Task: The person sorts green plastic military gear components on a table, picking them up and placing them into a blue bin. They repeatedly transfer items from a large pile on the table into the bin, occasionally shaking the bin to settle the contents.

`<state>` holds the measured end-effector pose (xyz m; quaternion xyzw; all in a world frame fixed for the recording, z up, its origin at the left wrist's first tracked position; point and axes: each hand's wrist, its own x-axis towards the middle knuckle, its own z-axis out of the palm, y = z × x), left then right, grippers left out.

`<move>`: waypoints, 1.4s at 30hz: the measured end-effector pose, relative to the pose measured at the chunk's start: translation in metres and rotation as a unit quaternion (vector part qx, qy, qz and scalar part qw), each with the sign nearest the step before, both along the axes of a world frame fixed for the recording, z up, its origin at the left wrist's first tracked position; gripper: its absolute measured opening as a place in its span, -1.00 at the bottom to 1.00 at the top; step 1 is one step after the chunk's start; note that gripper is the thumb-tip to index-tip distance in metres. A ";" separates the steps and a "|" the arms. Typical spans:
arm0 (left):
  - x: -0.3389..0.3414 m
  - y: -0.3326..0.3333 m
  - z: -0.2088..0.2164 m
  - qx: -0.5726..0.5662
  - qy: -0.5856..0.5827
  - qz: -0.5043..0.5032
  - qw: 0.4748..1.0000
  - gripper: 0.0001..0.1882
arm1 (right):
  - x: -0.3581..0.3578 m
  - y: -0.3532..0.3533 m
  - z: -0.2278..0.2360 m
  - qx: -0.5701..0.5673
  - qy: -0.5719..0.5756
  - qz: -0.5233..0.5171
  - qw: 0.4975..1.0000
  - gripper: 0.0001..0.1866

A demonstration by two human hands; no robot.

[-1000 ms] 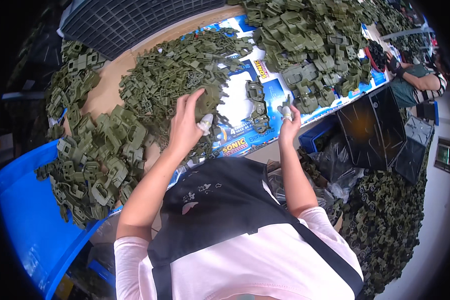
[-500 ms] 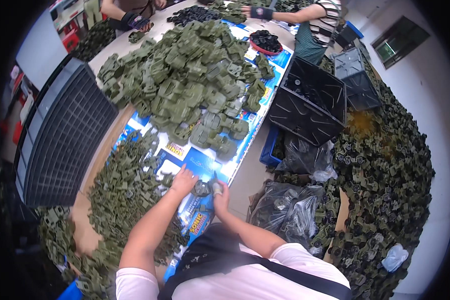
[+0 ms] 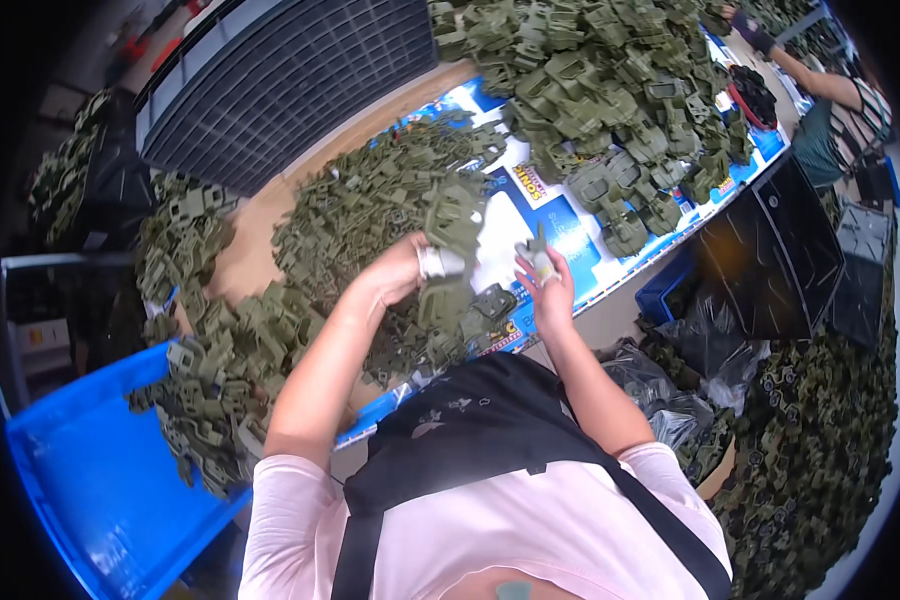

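My left hand (image 3: 402, 270) is closed on a moulded olive-green plastic part (image 3: 455, 218), raised over the heap of smaller parts. A white wrap shows at its fingers, and motion blurs the part. Level with it, over the printed blue-and-white table cover (image 3: 567, 232), my right hand (image 3: 552, 290) has some fingers curled and others apart. A small slim greenish piece (image 3: 541, 238) sticks up from its grip; its kind is too small to tell. Below and between the hands, a dark green part (image 3: 494, 302) rests on the cover. Smaller green parts (image 3: 345, 200) lie heaped beside my left hand.
Larger green plastic shells (image 3: 610, 100) pile up at the back. A dark gridded crate (image 3: 300, 90) stands behind the small parts. A blue bin (image 3: 100, 480) is at lower left. Black crates (image 3: 760, 260) and plastic bags (image 3: 660, 395) stand right. A co-worker's gloved hand (image 3: 752, 32) shows far right.
The view has swung left, bringing in the blue bin. My left hand has come up from the table cover and now holds a green part. My right hand has moved away from the dark part.
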<state>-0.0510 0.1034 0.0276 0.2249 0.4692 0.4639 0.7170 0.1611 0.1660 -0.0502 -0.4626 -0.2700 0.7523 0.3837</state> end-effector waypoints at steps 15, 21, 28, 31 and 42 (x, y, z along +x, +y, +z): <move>0.019 -0.106 0.000 -0.065 0.114 0.355 0.926 -0.68 | 0.013 0.040 -0.006 0.081 -0.049 0.047 0.994 -0.68; 0.055 -0.017 -0.055 0.017 0.254 0.267 0.930 -0.50 | 0.059 0.021 -0.056 -0.097 -0.045 0.018 0.994 -0.67; 0.101 -0.070 -0.091 0.047 0.706 -0.131 0.695 -0.28 | 0.059 0.006 -0.106 -0.153 0.031 0.102 0.982 -0.68; 0.098 -0.074 -0.082 0.036 0.661 -0.065 0.747 -0.10 | 0.048 0.021 -0.109 -0.193 0.111 0.044 0.974 -0.63; -0.040 -0.315 0.005 -0.134 0.801 0.239 0.532 -0.40 | 0.050 0.033 -0.050 0.023 -0.113 0.109 0.987 -0.69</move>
